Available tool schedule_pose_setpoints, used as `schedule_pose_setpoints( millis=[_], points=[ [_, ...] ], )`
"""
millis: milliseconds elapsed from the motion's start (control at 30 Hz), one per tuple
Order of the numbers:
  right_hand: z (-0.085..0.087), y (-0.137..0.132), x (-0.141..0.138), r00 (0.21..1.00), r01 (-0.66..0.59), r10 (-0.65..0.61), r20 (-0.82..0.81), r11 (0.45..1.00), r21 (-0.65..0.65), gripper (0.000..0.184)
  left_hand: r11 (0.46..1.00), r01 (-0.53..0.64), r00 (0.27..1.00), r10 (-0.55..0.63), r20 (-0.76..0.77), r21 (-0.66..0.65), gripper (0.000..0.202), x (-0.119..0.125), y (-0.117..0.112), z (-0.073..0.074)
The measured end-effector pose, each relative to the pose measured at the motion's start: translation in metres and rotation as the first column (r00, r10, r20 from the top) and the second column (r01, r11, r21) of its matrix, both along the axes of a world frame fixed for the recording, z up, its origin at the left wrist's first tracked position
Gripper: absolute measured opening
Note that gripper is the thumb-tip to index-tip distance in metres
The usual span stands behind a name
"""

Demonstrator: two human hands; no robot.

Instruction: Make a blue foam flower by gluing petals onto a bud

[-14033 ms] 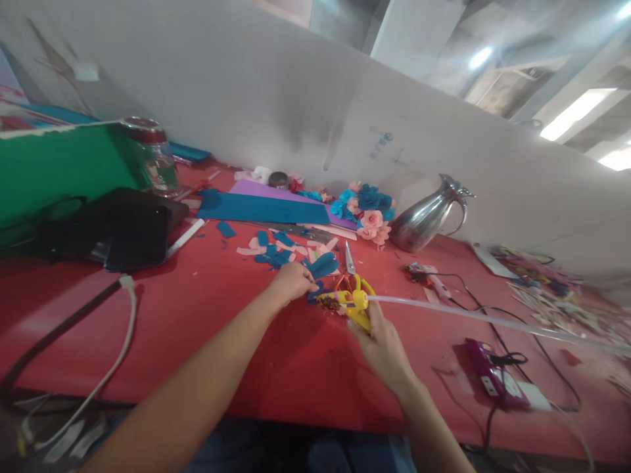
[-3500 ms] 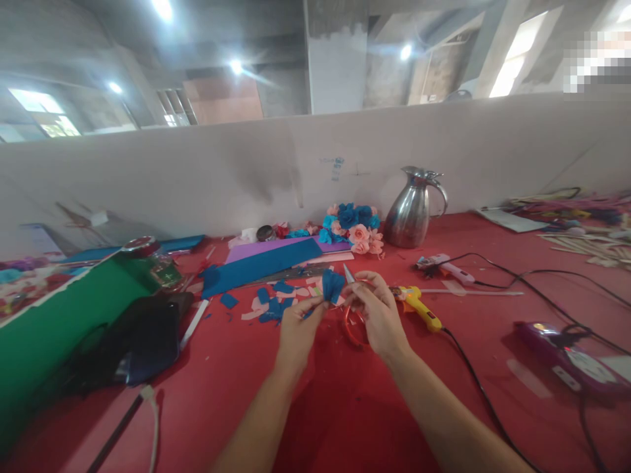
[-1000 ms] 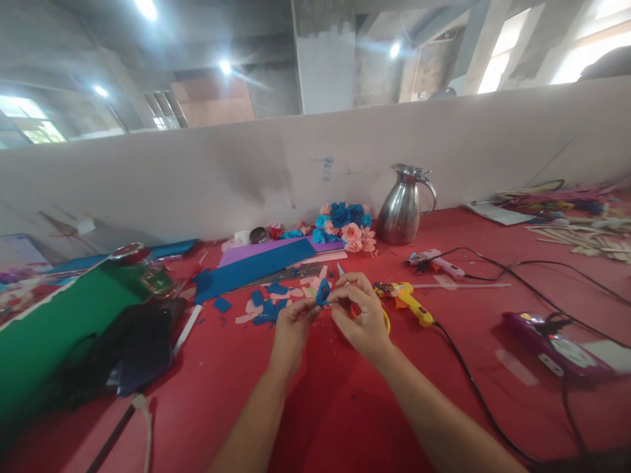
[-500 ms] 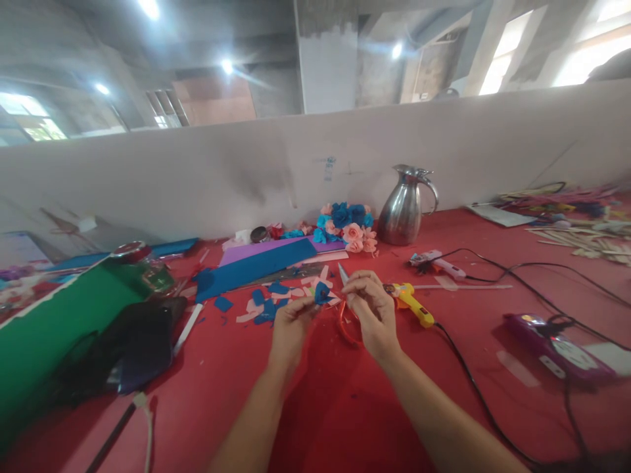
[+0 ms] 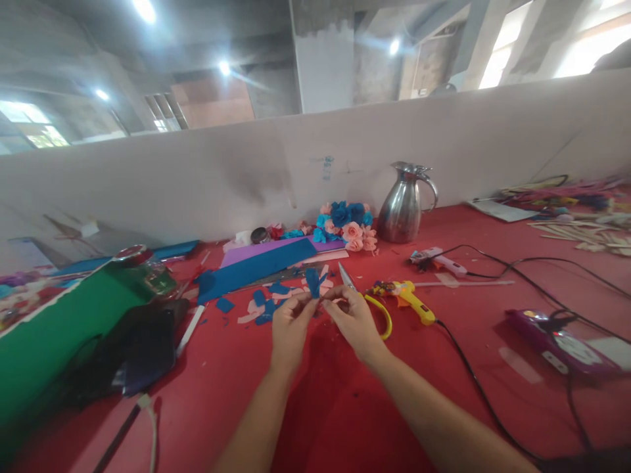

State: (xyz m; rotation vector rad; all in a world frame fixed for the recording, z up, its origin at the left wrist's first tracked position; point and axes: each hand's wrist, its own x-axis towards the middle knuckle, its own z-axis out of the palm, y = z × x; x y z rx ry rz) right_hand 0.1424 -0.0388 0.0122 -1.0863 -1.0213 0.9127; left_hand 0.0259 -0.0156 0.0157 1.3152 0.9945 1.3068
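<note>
Scissors [image 5: 371, 300] — partly hidden behind the right hand [image 5: 355, 323].

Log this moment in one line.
left hand: pinching small blue paper piece; right hand: close beside; yellow plastic glue gun: on red table

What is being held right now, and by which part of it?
A blue paper piece, pinched at its lower end by the left hand. The right hand is close to that end, but whether it grips too cannot be told.
</note>
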Motion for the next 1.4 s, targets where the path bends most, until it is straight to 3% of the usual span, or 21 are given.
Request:
schedule_pose_setpoints(
  millis=[133,433,700,1000,1167,1267,1400],
  points=[
    [0.001,0.001,0.004,0.999,-0.003,0.003,-0.052,1.0,-0.018,0.02,0.999,0.036,0.998,-0.034,0.057,-0.033,0.017,0.003,-0.001,0.003],
    [-0.002,0.003,0.006,1.0,-0.027,0.027,-0.008,0.999,-0.028,0.018,0.994,0.086,0.988,-0.077,0.133,-0.063,0.016,0.002,-0.003,0.005],
    [-0.002,0.003,0.008,0.977,0.056,-0.062,0.203,0.998,0.035,0.013,0.974,0.127,0.958,-0.072,0.277,-0.187,0.021,0.004,-0.001,0.005],
    [-0.002,0.0,0.005,0.939,0.086,-0.135,0.316,0.983,0.165,0.008,0.959,0.151,0.964,-0.089,0.25,-0.242,0.018,0.001,0.002,0.0],
    [0.003,-0.004,0.004,0.922,0.037,-0.12,0.367,0.973,0.226,0.014,0.988,0.047,0.99,-0.027,0.137,-0.148,0.015,-0.002,0.006,-0.006],
    [0.01,-0.008,0.006,0.936,0.038,-0.118,0.331,0.971,0.238,0.014,0.995,0.021,0.989,-0.007,0.146,-0.097,0.011,-0.003,0.008,-0.008],
    [0.02,-0.011,0.012,0.996,-0.015,0.006,0.089,0.995,0.103,0.032,1.0,-0.006,0.99,0.01,0.138,-0.025,0.011,-0.003,0.01,-0.011]
  ],
)
